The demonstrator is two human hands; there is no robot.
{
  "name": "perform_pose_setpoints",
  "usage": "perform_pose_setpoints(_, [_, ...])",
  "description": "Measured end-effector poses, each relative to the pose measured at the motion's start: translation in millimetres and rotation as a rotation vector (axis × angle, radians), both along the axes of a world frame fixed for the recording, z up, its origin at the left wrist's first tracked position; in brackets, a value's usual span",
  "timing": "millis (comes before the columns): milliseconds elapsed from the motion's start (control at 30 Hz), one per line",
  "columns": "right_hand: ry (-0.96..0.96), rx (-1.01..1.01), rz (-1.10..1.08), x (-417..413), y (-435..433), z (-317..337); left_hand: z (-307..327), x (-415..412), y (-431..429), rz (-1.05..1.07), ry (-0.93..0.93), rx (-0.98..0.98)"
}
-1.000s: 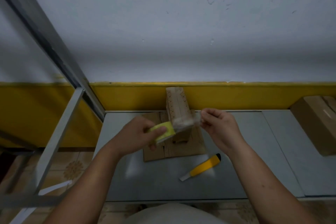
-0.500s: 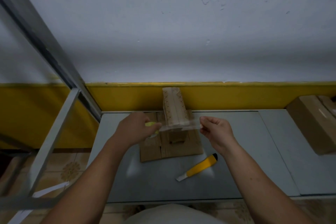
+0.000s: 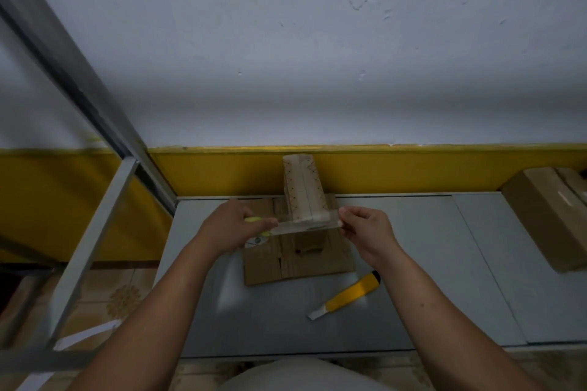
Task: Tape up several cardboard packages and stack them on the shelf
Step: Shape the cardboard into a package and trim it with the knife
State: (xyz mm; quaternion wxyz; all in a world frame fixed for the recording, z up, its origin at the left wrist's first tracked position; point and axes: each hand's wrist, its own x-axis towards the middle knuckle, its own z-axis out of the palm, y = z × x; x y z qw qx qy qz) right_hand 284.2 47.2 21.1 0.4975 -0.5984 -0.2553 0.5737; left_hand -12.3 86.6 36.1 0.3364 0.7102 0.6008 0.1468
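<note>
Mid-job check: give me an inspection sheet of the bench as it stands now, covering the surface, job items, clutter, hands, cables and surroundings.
Surface: grey table, with some glare near the front.
Job's things: small cardboard package upright on a flat cardboard sheet; clear tape strip stretched between the hands in front of it; larger cardboard box at the table's right end.
Clutter: yellow utility knife lying right of the sheet, metal tip showing.
Hands: left hand grips the yellow tape roll; right hand pinches the strip's free end.
Cables: nothing seen.
Surroundings: metal shelf frame at left; white wall with a yellow band; tiled floor.
</note>
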Motion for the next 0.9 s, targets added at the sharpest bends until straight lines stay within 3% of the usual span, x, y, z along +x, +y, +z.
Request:
perform_pose_setpoints(533, [-0.063,-0.061,0.034,-10.1,7.2,-34.1,-34.1,9.4,10.0,0.028,0.175,0.034])
perform_pose_setpoints(700, [-0.152,-0.073,0.039,-16.6,2.1,-36.9,-36.4,19.7,12.2,-0.031,0.153,0.083])
perform_pose_setpoints(833, [-0.089,-0.182,0.108,-15.2,-7.0,-39.1,-37.4,22.4,12.4,-0.041,0.140,0.063])
perform_pose_setpoints(900, [-0.165,-0.110,0.020,-16.8,-9.6,-43.0,-40.8,26.0,11.8,-0.040,0.093,0.036])
